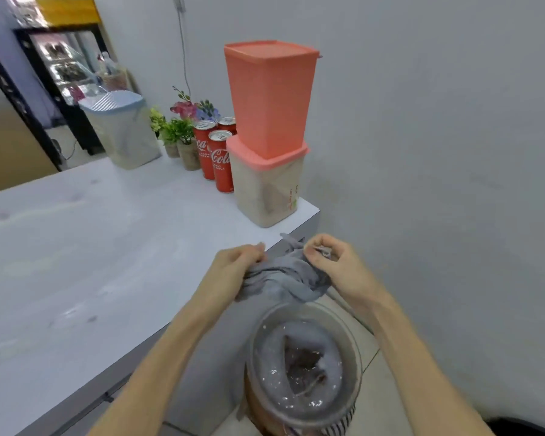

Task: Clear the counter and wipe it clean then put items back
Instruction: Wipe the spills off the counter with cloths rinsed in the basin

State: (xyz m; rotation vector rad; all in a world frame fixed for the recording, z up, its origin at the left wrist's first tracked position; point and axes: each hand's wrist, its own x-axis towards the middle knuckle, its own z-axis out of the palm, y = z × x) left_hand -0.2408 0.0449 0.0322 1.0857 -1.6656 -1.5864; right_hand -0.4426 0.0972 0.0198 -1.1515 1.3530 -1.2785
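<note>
Nearest, a clear bowl (304, 363) sits below the hands, off the tabletop's near right edge, holding cloudy grey water with dark bits in the middle. Above it, both hands grasp a grey cloth (285, 278), bunched and twisted between them. The left hand (236, 267) has its fingers curled round the cloth's left end; the right hand (335, 262) pinches the right end between thumb and fingers. The cloth hangs just past the tabletop's right edge, not lying on it.

The white tabletop (92, 247) stretches away to the left, with faint smears on its surface. At its far right corner stands a clear tub (266, 190) with a pink lid, and a tall pink tub (269, 99) is stacked on top. Just behind these along the far edge stand three red cans (222, 158), close together. Beyond them are small potted plants (178, 133), then a clear bin (123, 130) with a pale blue lid.
</note>
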